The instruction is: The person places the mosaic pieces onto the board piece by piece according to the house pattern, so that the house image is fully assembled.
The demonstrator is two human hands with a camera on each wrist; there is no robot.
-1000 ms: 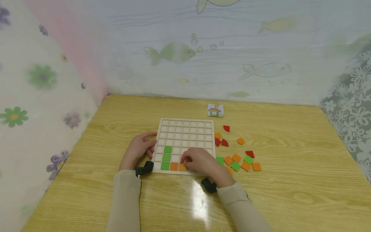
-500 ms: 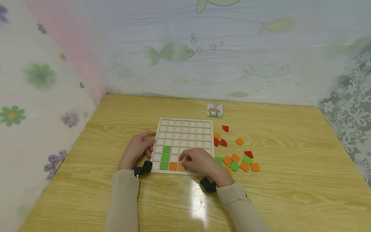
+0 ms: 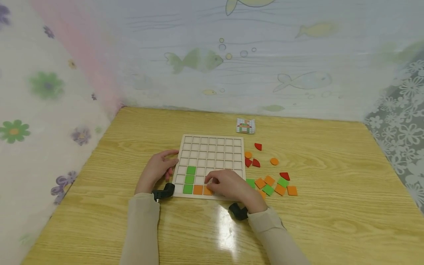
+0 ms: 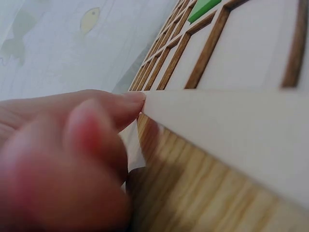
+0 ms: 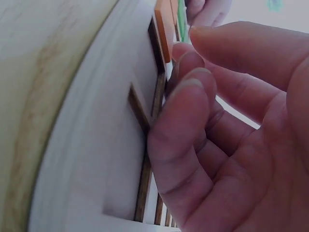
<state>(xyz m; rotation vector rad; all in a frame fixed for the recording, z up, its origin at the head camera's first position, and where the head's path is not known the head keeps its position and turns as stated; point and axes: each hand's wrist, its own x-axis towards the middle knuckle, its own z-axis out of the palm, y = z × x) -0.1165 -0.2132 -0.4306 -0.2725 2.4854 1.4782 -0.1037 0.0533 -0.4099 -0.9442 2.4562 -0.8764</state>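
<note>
In the head view a pale wooden grid board point(image 3: 212, 136) lies on the table. Three green square tiles point(image 3: 189, 179) fill a column near its left side, with an orange tile point(image 3: 198, 190) to the right of the lowest. My right hand point(image 3: 228, 184) is over the bottom row, loosely bent, its thumb tip at a second orange tile point(image 3: 207, 190). That tile's edge point(image 5: 165, 30) shows just past the fingers in the right wrist view; no tile lies between them. My left hand point(image 3: 155, 169) rests at the board's left edge, index fingertip point(image 4: 137, 98) against the rim.
Loose orange squares point(image 3: 292, 190), green squares point(image 3: 283, 182), red quarter-circles point(image 3: 258, 147) and orange discs point(image 3: 274, 161) lie right of the board. A small pattern card point(image 3: 246, 126) is behind it. Patterned cloth walls point(image 3: 185, 88) border the table.
The whole head view shifts slightly. Both hands keep their places at the board, and the tiles stay where they were.
</note>
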